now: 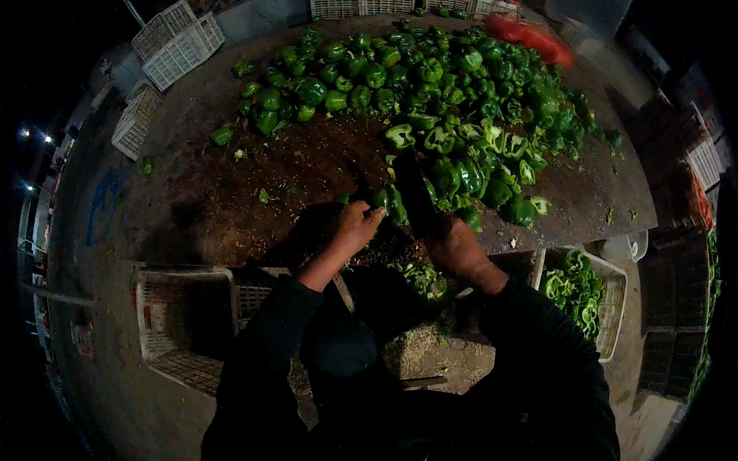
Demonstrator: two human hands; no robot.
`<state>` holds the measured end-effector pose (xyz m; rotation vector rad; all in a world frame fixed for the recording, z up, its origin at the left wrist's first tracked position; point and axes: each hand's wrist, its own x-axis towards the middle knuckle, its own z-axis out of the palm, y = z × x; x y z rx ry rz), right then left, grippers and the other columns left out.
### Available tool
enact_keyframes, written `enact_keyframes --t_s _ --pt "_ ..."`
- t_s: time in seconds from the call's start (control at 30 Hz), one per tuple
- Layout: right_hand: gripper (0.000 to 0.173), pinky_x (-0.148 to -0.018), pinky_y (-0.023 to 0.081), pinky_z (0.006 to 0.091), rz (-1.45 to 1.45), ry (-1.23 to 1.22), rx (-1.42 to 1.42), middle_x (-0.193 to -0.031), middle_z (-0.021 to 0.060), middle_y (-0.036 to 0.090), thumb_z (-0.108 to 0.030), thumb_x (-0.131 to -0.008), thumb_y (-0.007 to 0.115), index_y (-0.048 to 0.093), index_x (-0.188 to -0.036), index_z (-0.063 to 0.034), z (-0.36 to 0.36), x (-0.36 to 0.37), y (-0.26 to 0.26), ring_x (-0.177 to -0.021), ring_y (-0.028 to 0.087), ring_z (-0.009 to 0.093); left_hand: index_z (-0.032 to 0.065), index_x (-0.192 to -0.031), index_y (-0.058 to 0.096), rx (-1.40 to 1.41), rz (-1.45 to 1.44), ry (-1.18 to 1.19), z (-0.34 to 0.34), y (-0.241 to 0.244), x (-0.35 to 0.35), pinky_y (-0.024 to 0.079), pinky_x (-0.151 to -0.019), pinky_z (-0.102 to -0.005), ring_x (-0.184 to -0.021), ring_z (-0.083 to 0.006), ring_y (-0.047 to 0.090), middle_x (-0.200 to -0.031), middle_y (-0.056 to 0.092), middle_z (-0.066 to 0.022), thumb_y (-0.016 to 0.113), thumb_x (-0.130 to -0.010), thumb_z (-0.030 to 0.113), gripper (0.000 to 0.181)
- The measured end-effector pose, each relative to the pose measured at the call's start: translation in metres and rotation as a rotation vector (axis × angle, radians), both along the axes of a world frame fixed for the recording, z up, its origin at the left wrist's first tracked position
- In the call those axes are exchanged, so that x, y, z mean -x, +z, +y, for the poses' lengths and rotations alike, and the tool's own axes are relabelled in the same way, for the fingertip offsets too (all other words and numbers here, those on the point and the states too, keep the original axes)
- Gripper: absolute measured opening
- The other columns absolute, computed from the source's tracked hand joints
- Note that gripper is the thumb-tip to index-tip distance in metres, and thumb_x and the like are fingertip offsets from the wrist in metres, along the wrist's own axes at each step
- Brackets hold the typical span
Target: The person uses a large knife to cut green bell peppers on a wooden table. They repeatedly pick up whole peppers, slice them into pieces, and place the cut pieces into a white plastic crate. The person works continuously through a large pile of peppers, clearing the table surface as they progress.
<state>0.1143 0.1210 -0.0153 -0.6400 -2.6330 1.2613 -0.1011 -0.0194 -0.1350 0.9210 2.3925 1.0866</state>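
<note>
My right hand grips the handle of a broad dark-bladed knife, whose blade points away from me over the worktable. Just left of the blade, a green bell pepper is held at its near left side by the fingers of my left hand. Shadow hides how far the fingers wrap around it. Cut bell peppers with pale insides lie beyond and to the right of the knife. Farther back spreads a large heap of whole green peppers.
A plastic crate of cut peppers stands below the table edge at right, another crate at left. Pepper scraps lie below the table edge between my arms. Stacked crates and a red mesh bag are at the back.
</note>
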Motion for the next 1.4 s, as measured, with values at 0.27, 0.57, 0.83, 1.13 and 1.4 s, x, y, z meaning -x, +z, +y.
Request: enact_keyframes --t_s 0.27,0.57,0.83,1.13,1.4 --pt "0.026 -0.075 0.054 0.0482 0.035 0.058 -0.015 -0.092 0.0219 0.069 -0.019 -0.085 0.065 0.066 -0.107 -0.0054 -0.018 0.004 -0.023 -0.088 0.066 0.043 0.0013 -0.118 0.059 -0.238 -0.101 0.066 0.007 0.024 -0.011 0.051 -0.082 -0.0375 -0.094 -0.0228 0.059 -0.113 0.062 -0.0124 0.080 -0.081 0.030 0.051" --pt "0.025 -0.065 0.050 0.0498 -0.124 0.217 -0.155 -0.083 0.0256 0.063 -0.014 -0.089 0.057 0.062 -0.111 -0.0050 -0.002 0.036 -0.054 -0.074 0.061 0.045 0.0037 -0.123 0.056 -0.169 0.025 0.077 0.006 0.004 -0.005 0.053 -0.080 -0.0374 -0.095 -0.0231 0.060 -0.114 0.061 -0.0111 0.082 -0.079 0.019 0.053" --pt "0.029 -0.059 0.048 0.0471 -0.031 0.409 -0.538 -0.076 0.0233 0.063 -0.020 -0.085 0.066 0.061 -0.102 0.0023 0.040 0.056 -0.106 -0.065 0.061 0.041 0.0016 -0.127 0.051 -0.185 -0.033 0.010 0.027 0.020 -0.012 0.052 -0.078 -0.0396 -0.094 -0.0281 0.065 -0.096 0.066 -0.0198 0.073 -0.086 0.015 0.049" --pt "0.034 -0.062 0.052 0.0434 -0.008 0.156 -0.004 -0.081 0.0190 0.069 -0.030 -0.078 0.071 0.067 -0.096 -0.0013 0.040 0.059 -0.111 -0.070 0.067 0.034 0.0079 -0.129 0.055 -0.058 0.048 -0.051 0.020 0.027 -0.014 0.052 -0.078 -0.0461 -0.092 -0.0391 0.066 -0.102 0.067 -0.0211 0.077 -0.081 0.033 0.058" --pt "0.020 -0.075 0.053 0.0509 -0.196 -0.064 -0.212 -0.094 0.0229 0.066 -0.018 -0.082 0.066 0.065 -0.090 0.0004 0.042 0.061 -0.073 -0.086 0.066 0.041 0.0099 -0.128 0.057 -0.169 0.099 -0.010 0.047 0.004 0.007 0.053 -0.079 -0.0469 -0.097 -0.0392 0.066 -0.112 0.067 -0.0211 0.076 -0.081 0.033 0.055"
